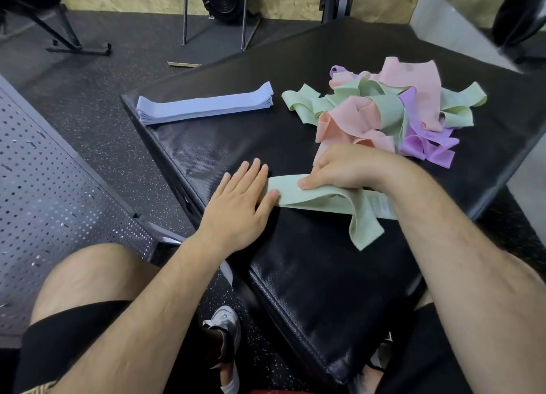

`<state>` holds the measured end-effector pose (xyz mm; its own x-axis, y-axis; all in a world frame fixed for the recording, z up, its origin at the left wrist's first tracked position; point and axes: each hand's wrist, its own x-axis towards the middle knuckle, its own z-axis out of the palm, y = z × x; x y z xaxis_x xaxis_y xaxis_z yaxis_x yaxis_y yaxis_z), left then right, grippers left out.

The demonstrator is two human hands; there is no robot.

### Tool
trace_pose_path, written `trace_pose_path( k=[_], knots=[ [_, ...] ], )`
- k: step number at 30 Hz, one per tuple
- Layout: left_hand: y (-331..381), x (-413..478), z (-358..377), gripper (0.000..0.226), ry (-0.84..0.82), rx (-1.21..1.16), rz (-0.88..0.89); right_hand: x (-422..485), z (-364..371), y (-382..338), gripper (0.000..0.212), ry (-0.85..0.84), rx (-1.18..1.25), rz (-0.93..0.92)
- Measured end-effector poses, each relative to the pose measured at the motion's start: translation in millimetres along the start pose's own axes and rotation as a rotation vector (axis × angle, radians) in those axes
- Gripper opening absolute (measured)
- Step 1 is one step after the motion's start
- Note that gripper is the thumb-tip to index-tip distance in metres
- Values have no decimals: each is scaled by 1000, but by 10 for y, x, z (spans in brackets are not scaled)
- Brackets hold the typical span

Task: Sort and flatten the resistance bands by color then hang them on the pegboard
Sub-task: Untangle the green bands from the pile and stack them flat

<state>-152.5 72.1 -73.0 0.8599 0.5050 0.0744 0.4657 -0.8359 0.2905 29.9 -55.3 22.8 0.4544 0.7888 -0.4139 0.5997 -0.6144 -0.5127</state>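
Note:
A light green band (322, 200) lies on the black padded block (236, 145) in front of me, its right end twisted and curling toward me. My left hand (242, 200) lies flat with straight fingers, pressing the band's left end. My right hand (345, 169) pinches the band with thumb and curled fingers near its middle. A neat flat stack of blue bands (204, 104) lies at the block's far left. A tangled heap of pink, green and purple bands (393, 110) sits at the far right. The grey pegboard (50, 192) lies on the floor to my left.
The block's left edge drops to speckled rubber floor (97, 104). Gym machine stands (79, 48) and metal legs (212, 15) are at the back. My knees and a white shoe (224, 319) are below the block's near corner.

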Motion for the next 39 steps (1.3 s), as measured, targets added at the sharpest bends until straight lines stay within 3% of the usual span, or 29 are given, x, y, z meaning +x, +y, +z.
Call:
trace_pose_path(
  k=[6,11,15,19,24,29,39],
  knots=[
    [25,-15,-39,66,-1,-15,-11,-36,-37,272,60,74,-75,80],
    [38,-17,-46,66,11,-24,-8,24,88,351,45,105,-137,107],
    [67,-25,-35,67,87,83,-1,43,97,376,45,111,-120,116],
    [335,39,-33,63,232,190,193,45,118,369,48,118,-121,111],
    [666,123,219,67,100,-17,238,27,129,366,43,143,-153,73],
    [632,142,219,82,44,26,198,-161,-47,446,32,97,-91,32],
    [681,148,192,81,0,37,168,-354,-194,749,23,155,-18,128]
  ],
)
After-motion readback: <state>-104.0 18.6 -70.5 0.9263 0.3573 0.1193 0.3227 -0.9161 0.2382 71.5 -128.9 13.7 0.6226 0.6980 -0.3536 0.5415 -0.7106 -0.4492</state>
